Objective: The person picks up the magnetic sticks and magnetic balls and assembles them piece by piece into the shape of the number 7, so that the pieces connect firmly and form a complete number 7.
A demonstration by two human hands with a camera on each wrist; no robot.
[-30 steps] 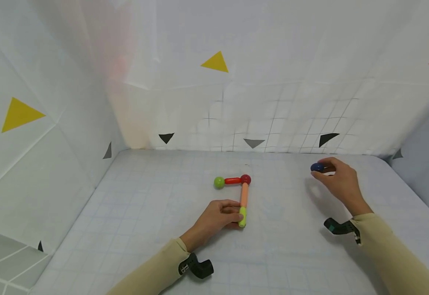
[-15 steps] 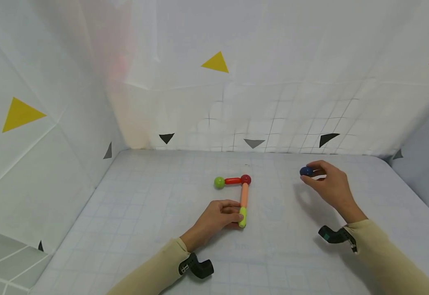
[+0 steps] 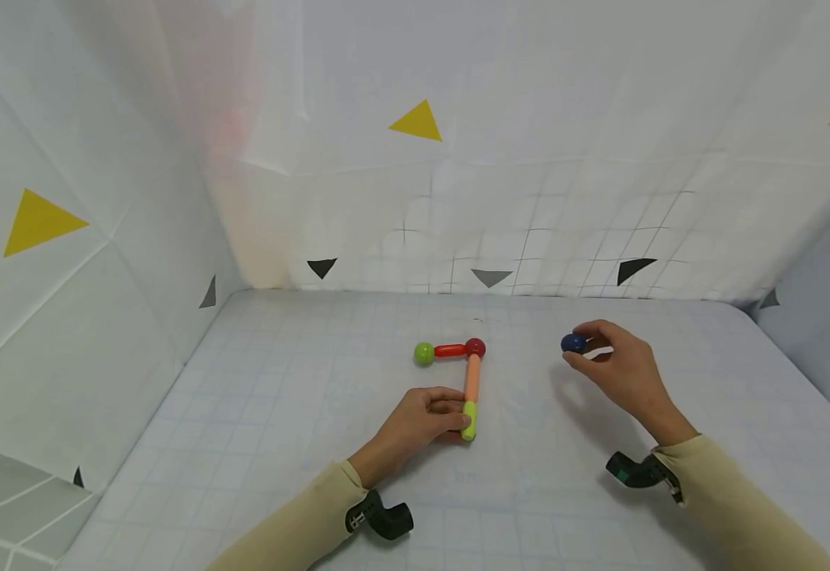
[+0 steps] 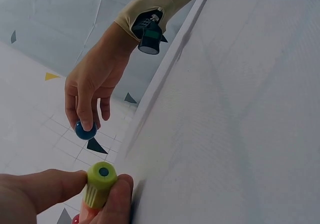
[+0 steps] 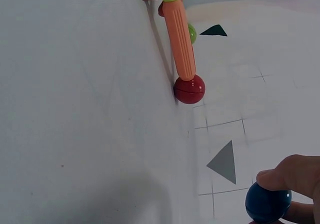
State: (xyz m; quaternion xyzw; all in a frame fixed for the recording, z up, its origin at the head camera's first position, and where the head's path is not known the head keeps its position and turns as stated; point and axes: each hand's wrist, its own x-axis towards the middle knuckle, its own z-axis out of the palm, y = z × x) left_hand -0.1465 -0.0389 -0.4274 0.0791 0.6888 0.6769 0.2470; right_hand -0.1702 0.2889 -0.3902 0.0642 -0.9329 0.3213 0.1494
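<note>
My left hand (image 3: 422,424) pinches a yellow-green magnetic rod (image 4: 100,184) between thumb and fingers; a dark dot shows at its free end. The rod joins an orange rod (image 5: 178,39), which runs to a dark red ball (image 3: 475,348). From that ball a short red rod (image 3: 450,350) leads left to a green ball (image 3: 424,353). The chain forms an angled shape on the table. To its right, my right hand (image 3: 621,369) holds a blue ball (image 3: 572,343) between thumb and fingertips, above the table. A sliver of red shows under the blue ball in the right wrist view.
The white table (image 3: 279,476) carries a faint grid. Pale sheeting (image 3: 564,119) with yellow, black and grey triangles rises behind it and at both sides. Each sleeve has a dark wrist camera (image 3: 382,515) at the cuff.
My right hand has moved left and a little nearer to me with the blue ball, closing on the chain. My left hand and the chain have stayed in place.
</note>
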